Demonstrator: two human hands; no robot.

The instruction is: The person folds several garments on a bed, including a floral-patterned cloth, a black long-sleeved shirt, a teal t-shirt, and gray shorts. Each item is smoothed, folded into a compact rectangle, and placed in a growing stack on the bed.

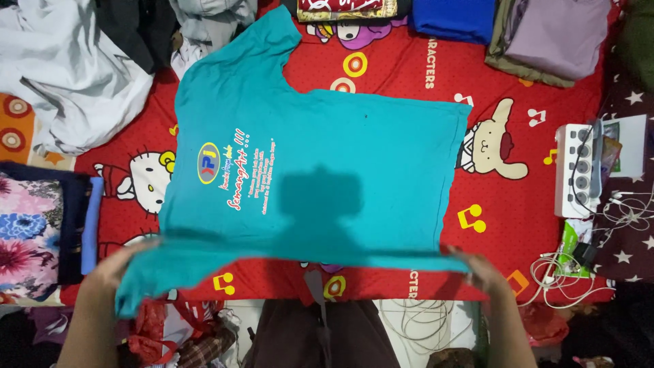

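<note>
Shirt (313, 170), teal and short-sleeved, lies spread flat before us on a red cartoon-print sheet (518, 177), and in the head view, the only one we have, its long axis runs across us from collar side to hem side. Our left hand (119, 262) sits under and behind the near edge at the sleeve end, fingers closed on the cloth so far as we can tell, since the fabric drapes over most of them. Our right hand (477, 266) pinches the near corner at the hem end, fingers curled on the edge and only partly in sight. The whole body of the shirt lies away from both grips, stretching from them toward the far side of the sheet; the far sleeve (262, 34) points up and away, beyond the left hand. The printed patch (235, 167) sits nearer the left hand than the right. Neither hand is closer to the near edge; both are on it, one at each end. Beyond the far edge lie folded clothes (545, 37), and a loose pile (68, 75) lies out past the left hand. Outward of the right hand lie a white power strip (578, 170) and cables (565, 266).
</note>
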